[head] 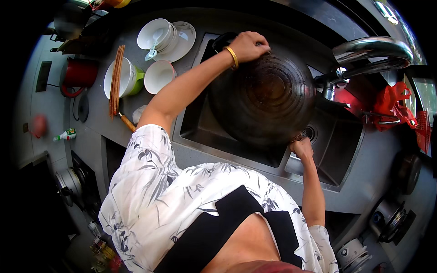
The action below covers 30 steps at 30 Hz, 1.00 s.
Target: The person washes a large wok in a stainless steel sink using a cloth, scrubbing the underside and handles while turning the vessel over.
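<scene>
A large dark wok [235, 102] with concentric rings lies tilted across the double steel sink [201, 126]. Whether its inner or outer face shows is hard to tell. My right hand [302, 148] grips a small handle at its near right edge. My left hand [249, 46], below a gold-coloured bangle [233, 57], is curled against the far part of the wok. Its fingers hide whatever may be in them; a dark bit shows between them. A black loop handle [223, 41] sticks out beside that wrist.
A chrome faucet [372, 51] arches in from the right, near a red plastic bag [392, 102]. Left of the sink stand stacked bowls [153, 34] on a plate [187, 37], a white cup [158, 77], and chopsticks [116, 82] across a bowl [126, 76]. A red kettle [80, 73] sits farther left.
</scene>
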Tool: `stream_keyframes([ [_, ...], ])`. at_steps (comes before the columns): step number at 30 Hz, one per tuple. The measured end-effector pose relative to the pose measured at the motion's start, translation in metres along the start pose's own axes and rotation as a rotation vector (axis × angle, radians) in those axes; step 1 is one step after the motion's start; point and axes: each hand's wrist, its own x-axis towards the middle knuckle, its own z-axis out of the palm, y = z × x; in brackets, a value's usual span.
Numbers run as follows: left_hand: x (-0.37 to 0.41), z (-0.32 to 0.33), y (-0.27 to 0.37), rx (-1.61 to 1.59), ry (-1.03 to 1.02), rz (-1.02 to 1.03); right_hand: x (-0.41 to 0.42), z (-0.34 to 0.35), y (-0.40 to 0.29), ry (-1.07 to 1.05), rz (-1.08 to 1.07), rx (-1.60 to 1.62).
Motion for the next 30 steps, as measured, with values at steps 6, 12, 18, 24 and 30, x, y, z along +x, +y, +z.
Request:
stream_keyframes([
  [6,-0.042,-0.012,0.017,-0.021,0.163,-0.056,0.005,-0.004,-0.005,-0.060,0.024,-0.034],
  [12,-0.071,-0.018,0.008,-0.091,0.203,-0.026,0.001,-0.006,-0.007,-0.085,0.013,-0.099],
  [18,-0.018,-0.002,-0.008,0.026,0.112,-0.092,0.004,-0.004,0.000,-0.115,0.065,0.027],
  [24,-0.041,-0.003,-0.015,0.029,0.248,-0.106,0.017,-0.003,0.005,-0.125,0.037,0.087],
  [30,-0.126,-0.013,0.036,-0.039,0.321,0.017,0.016,-0.003,0.007,-0.138,0.036,0.095],
])
